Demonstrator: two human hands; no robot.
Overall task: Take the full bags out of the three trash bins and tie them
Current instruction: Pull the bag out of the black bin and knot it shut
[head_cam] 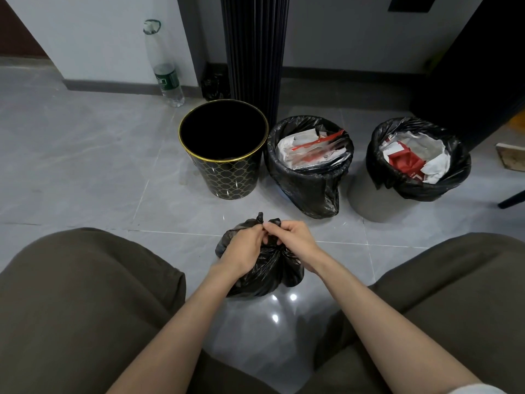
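The left hand [244, 247] and the right hand [291, 234] both pinch the top ears of the small black plastic trash bag [264, 275]. It sits on the grey tile floor [85, 166], away from the wall edge. It looks soft, light and slippery, so grab the bunched top.

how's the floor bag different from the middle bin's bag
The floor bag is out of any bin, its top gathered and gripped by the left hand and right hand; the middle bin's bag sits open, folded outward, white and red rubbish showing. Both are black plastic.
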